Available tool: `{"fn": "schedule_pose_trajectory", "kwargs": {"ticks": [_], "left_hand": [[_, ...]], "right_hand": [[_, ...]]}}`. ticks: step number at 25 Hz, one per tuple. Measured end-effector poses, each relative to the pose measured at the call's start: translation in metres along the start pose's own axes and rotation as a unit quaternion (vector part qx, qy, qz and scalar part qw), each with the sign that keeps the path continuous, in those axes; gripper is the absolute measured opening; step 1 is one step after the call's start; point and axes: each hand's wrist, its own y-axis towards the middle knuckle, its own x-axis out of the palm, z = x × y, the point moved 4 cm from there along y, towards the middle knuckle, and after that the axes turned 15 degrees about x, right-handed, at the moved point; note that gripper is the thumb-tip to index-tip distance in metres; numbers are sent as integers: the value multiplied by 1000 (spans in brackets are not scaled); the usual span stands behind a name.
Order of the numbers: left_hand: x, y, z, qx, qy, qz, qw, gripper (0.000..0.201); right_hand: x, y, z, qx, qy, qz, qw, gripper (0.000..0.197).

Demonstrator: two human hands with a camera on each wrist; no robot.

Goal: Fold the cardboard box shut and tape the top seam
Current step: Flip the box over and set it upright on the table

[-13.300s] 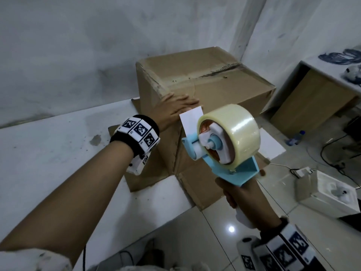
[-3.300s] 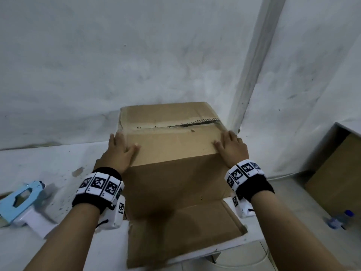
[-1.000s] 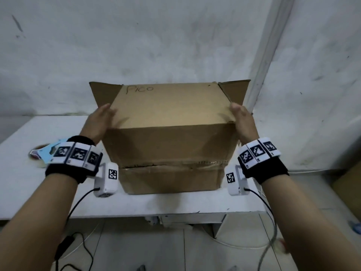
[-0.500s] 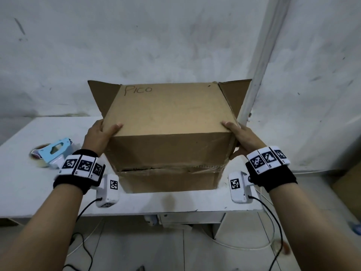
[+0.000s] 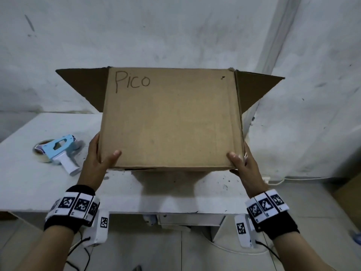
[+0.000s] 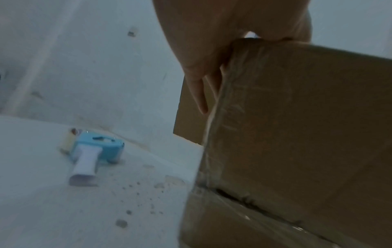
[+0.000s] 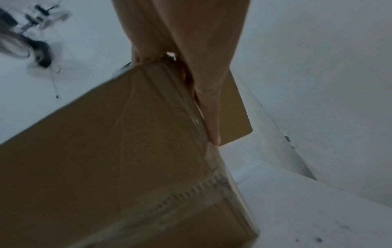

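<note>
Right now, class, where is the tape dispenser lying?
In the head view the tape dispenser lies on the white table, to the left of the cardboard box and just beyond the left hand, which holds the box.

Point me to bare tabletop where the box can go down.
Free: the white table strip directly beneath the brown cardboard box, between left hand and right hand, and on toward the table's right end. Crowded: the left side, where the blue tape dispenser lies.
</note>
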Motion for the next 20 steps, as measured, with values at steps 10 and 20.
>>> {"fn": "schedule_pose_trajectory", "kwargs": {"ticks": [10,20], "left_hand": [[10,29,-13,-6,39,11,999,99],[7,8,-27,-5,32,22,999,99]], "right_hand": [[11,-14,-13,-85,-365,103,921,101],[68,54,-146,-127,-552,88,819,111]]}}
